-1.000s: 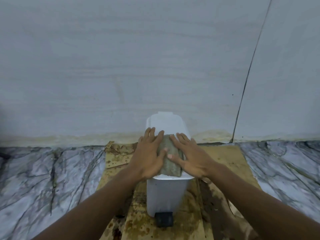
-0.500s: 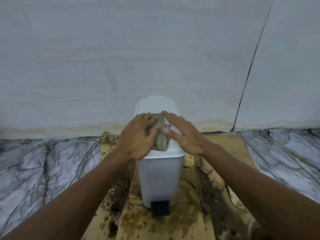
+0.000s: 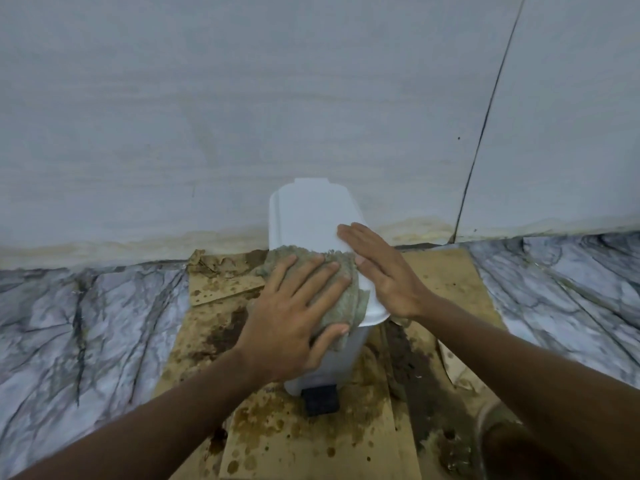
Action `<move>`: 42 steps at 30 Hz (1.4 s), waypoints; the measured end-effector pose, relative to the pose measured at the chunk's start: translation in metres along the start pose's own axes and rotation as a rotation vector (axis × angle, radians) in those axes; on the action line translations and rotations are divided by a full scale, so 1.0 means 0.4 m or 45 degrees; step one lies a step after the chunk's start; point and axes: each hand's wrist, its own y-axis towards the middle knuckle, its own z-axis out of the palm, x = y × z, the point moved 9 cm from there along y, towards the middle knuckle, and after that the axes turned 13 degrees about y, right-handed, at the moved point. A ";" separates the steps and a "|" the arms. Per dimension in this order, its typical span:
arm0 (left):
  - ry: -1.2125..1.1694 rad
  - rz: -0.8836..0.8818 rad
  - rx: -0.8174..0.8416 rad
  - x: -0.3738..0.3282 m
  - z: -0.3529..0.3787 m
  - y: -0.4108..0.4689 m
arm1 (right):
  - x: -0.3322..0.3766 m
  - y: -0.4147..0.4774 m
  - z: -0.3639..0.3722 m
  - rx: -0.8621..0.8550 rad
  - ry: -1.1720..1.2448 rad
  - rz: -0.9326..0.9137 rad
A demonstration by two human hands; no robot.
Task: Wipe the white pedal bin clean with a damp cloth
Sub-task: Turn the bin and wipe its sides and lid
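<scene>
The white pedal bin [image 3: 311, 216] stands against the wall on stained cardboard, lid closed, its black pedal [image 3: 320, 400] facing me. A grey-green damp cloth [image 3: 346, 299] lies spread over the near left part of the lid and hangs over its front edge. My left hand [image 3: 294, 306] presses flat on the cloth with fingers spread, the thumb lying along the cloth's lower edge. My right hand [image 3: 381, 271] rests flat on the lid's right side, fingers straight, just beside the cloth.
Stained, wet cardboard sheets [image 3: 311, 441] cover the floor under and around the bin. Marbled floor tiles [image 3: 86, 323] lie left and right. A pale wall [image 3: 242, 98] rises directly behind the bin. A round dark container rim [image 3: 498, 434] shows at the lower right.
The cloth has slid toward the lid's near left edge and spread out under my left hand. My right hand has come off the cloth onto the bare lid at the right.
</scene>
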 end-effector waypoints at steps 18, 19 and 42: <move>-0.214 -0.163 -0.222 0.062 -0.005 -0.008 | 0.007 0.025 0.011 -0.139 0.125 0.112; -0.188 -0.160 -0.236 0.075 -0.005 0.001 | 0.013 0.035 0.011 -0.132 0.139 0.136; -0.453 -0.914 -0.490 0.297 0.128 0.116 | 0.049 0.241 -0.049 -0.239 -0.145 -0.332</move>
